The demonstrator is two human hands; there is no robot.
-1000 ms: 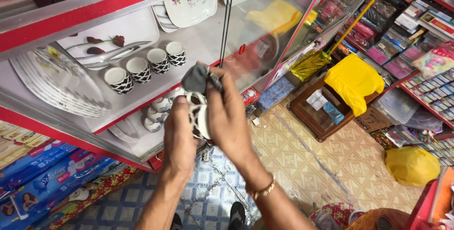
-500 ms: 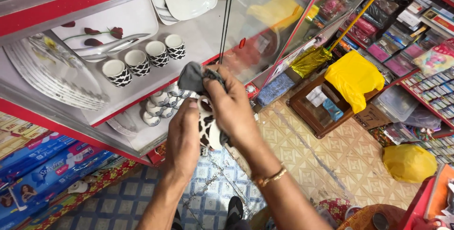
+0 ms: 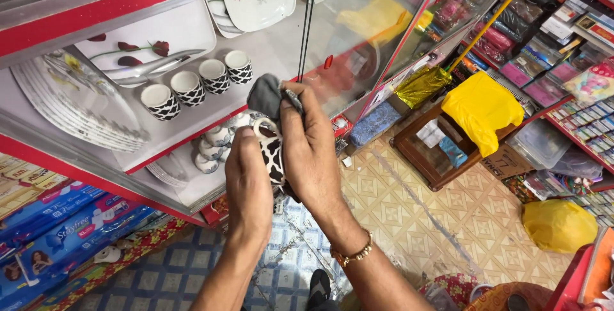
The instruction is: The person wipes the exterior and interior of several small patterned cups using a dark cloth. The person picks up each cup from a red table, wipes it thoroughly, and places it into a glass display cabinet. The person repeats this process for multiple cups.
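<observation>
The glass cabinet [image 3: 192, 17] stood open in front of me, its shelf [image 3: 160, 145] keeping three patterned cups [image 3: 192, 87] in a row beside stacked plates [image 3: 70, 103], likely for show. My right hand [image 3: 313, 151] had its fingers closed on a grey cloth [image 3: 265, 93], pressing it at the mouth of a black-and-white mug [image 3: 272, 154]. My left hand [image 3: 248, 186] wrapped round the mug from below, steadying it just in front of the shelf. Most of the mug sat hidden between my hands; its inside I couldn't see.
</observation>
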